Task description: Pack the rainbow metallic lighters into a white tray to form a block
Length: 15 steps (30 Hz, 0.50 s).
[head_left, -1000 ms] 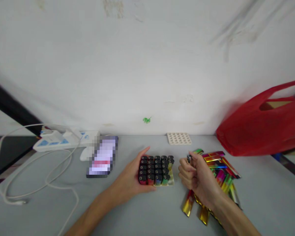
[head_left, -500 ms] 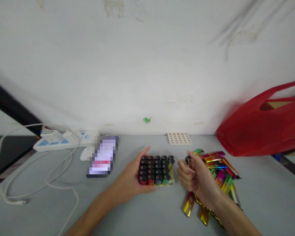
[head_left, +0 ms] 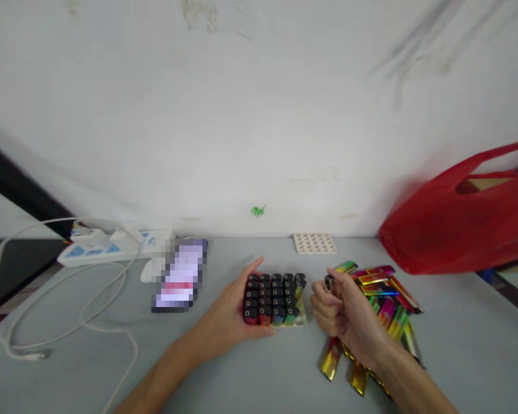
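Observation:
A tray of upright lighters (head_left: 275, 299) with black tops stands on the grey table (head_left: 250, 379), nearly full. My left hand (head_left: 228, 307) cups the tray's left side, thumb along its far edge. My right hand (head_left: 343, 313) is closed in a fist just right of the tray, holding a lighter (head_left: 329, 281) whose metal top sticks out above the fingers. Under and behind that hand lies a heap of shiny multicoloured lighters (head_left: 382, 305).
An empty white holed tray (head_left: 314, 243) sits by the wall. A phone (head_left: 180, 276), a white power strip (head_left: 112, 246) and its looping cable (head_left: 60, 322) lie at the left. A red plastic bag (head_left: 461, 224) fills the right.
My right hand with the lighter has drifted slightly left, closer to the tray. The left hand and tray have stayed put.

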Motion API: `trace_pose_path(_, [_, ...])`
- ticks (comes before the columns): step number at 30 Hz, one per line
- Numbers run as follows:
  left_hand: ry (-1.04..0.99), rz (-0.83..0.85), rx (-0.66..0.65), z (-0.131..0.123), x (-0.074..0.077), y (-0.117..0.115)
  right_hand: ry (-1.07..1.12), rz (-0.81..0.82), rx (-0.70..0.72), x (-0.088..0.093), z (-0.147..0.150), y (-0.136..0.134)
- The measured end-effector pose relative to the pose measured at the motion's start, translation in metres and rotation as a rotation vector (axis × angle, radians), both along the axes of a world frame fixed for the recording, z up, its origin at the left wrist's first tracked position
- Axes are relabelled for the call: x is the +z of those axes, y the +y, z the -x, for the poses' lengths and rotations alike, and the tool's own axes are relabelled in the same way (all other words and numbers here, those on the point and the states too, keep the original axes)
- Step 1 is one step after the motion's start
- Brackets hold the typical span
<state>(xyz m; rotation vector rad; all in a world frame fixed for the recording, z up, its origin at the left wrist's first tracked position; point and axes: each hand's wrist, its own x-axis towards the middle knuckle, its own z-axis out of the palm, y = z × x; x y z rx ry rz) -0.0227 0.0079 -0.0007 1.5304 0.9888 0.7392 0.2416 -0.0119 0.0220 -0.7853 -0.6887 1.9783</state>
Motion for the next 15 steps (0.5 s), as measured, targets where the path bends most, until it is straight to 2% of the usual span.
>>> trace_pose_path(11, [-0.008,0.022,0.028,-0.0014,0.0017,-0.0001,-0.094,-0.012,-0.069,-0.0051,0.0007,-0.0019])
trace_pose_path(15, [-0.013,0.020,0.019,-0.0005,0.0006,-0.0006,-0.093,-0.023,-0.053,-0.0043,0.0009,-0.0016])
